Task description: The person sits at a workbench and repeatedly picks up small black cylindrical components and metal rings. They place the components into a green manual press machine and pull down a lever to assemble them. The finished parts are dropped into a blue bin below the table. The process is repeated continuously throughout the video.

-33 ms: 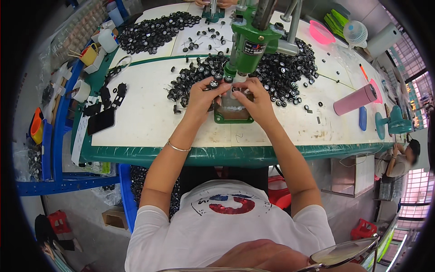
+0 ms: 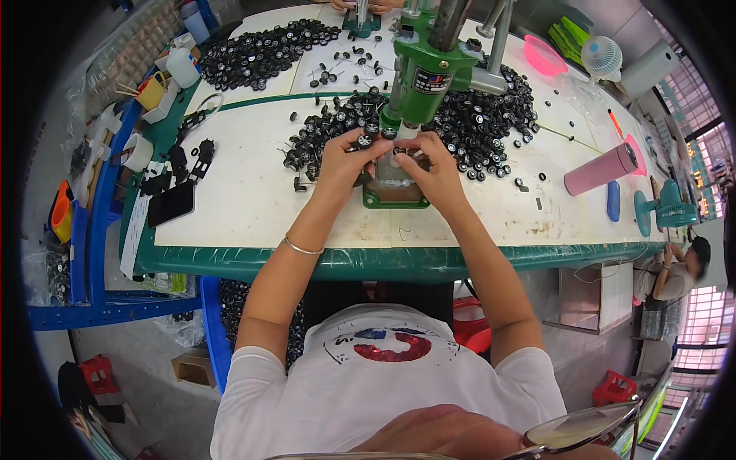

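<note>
My left hand (image 2: 345,162) is closed on small black toy wheels (image 2: 365,141) with silver hubs, pinched between thumb and fingers. Opposite it, my right hand (image 2: 438,166) pinches another small wheel (image 2: 399,152), partly covered by the fingertips. Both hands meet under the ram of a green hand press (image 2: 434,63), just above its base (image 2: 395,201). A heap of wheels, some on thin axles (image 2: 328,132), lies behind my left hand. More loose wheels (image 2: 491,115) are piled to the right of the press.
A pink bottle (image 2: 599,170) and green fan (image 2: 671,205) stand at right. A phone (image 2: 172,204) and black plastic parts (image 2: 184,162) lie at left. Another wheel pile (image 2: 268,55) is farther back, near a second press (image 2: 360,24) with another person's hands. A green table edge (image 2: 368,264) runs before me.
</note>
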Tool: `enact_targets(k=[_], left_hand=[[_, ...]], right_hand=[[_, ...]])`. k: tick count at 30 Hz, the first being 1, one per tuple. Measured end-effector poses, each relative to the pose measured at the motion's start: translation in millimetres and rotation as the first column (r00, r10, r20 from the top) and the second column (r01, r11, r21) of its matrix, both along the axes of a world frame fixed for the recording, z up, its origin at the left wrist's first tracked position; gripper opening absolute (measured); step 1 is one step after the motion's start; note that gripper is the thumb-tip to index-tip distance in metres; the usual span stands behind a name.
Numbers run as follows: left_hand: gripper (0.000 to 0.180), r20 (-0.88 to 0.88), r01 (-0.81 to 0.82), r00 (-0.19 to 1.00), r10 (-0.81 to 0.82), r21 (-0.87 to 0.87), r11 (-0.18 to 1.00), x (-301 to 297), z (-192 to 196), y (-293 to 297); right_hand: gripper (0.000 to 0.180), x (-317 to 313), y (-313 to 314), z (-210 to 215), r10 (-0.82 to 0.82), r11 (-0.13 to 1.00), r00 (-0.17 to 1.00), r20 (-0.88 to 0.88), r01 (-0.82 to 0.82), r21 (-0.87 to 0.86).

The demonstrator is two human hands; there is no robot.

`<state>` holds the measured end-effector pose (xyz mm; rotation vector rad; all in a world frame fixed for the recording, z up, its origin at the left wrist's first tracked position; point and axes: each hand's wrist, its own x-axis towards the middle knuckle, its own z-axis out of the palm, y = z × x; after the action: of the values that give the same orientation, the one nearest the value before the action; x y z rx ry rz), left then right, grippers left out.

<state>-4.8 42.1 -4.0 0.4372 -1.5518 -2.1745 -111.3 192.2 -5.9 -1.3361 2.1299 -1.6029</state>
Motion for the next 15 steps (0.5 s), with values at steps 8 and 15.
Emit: enact_targets(k=[8, 15], left_hand=[[0.013, -0.055, -0.019, 0.998, 0.01, -0.182, 0.983, -16, 9, 13], [0.014, -0.106, -0.036, 0.994, 0.01, -0.24, 0.97, -24, 8, 12]], right_hand=[[0.046, -16, 6, 2, 0.021, 0.997, 0.985, 0.17, -0.008, -0.079], [0.039, -82, 34, 84, -0.222, 0.96, 0.933, 0.284, 0.26, -0.104]])
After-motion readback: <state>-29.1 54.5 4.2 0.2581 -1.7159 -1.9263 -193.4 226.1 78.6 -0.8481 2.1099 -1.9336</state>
